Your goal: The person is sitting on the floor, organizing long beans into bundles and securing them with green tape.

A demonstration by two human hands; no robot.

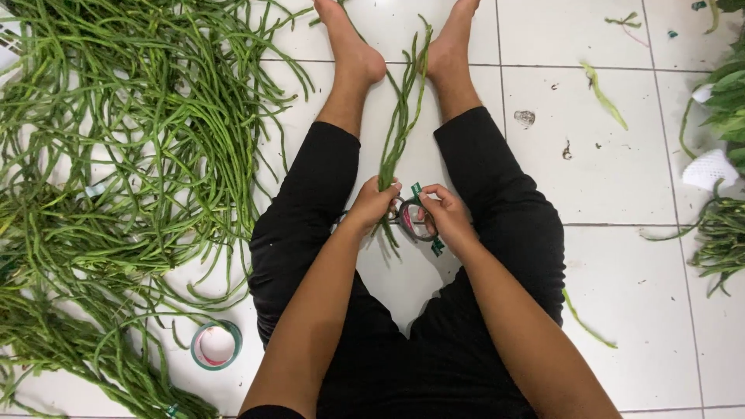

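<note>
Left hand (374, 203): I see it clamped round the lower end of a bean bundle (401, 116), which lies on the white tile floor (621, 178) between the legs.
Right hand (445, 216): closed on a tape roll (414, 220), a green tape end (417, 191) pinched at the fingertips, hands almost touching.
Containers: none I can make out; loose beans (116, 155) heaped straight on tile at left.
Spare roll (216, 344): flat on floor, well apart.
Hard to tell: roll mostly hidden by fingers; right-edge greens (722, 233) cut off.
</note>
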